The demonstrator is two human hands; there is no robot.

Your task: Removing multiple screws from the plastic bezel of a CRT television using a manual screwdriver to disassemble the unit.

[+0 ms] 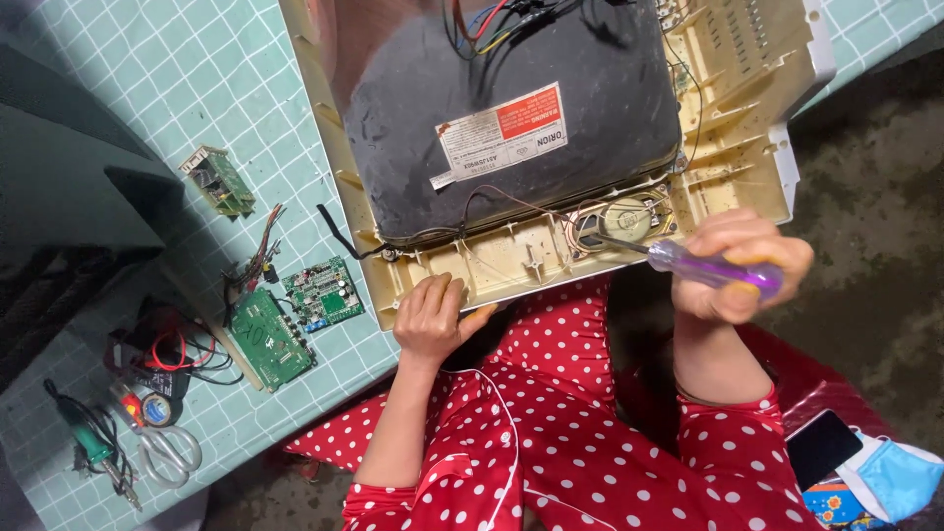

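Observation:
An opened old television lies face down on the table: a cream plastic shell [733, 147] around a dark grey picture tube [511, 108] with a red and white label. My right hand [742, 261] grips a screwdriver with a clear purple handle [713, 270]; its shaft points left to the round speaker [629, 218] in the shell's near edge. My left hand [433, 317] rests on the shell's near left corner, fingers curled over the rim. I wear red sleeves with white dots.
Green circuit boards [267, 339] [324, 292] [218, 180] with coloured wires lie left on the teal grid-patterned table [197, 79]. Scissors [162, 447], a soldering iron [93, 447] and red cables [167, 349] lie near the left front. A phone [821, 444] and blue face mask [900, 477] sit at lower right.

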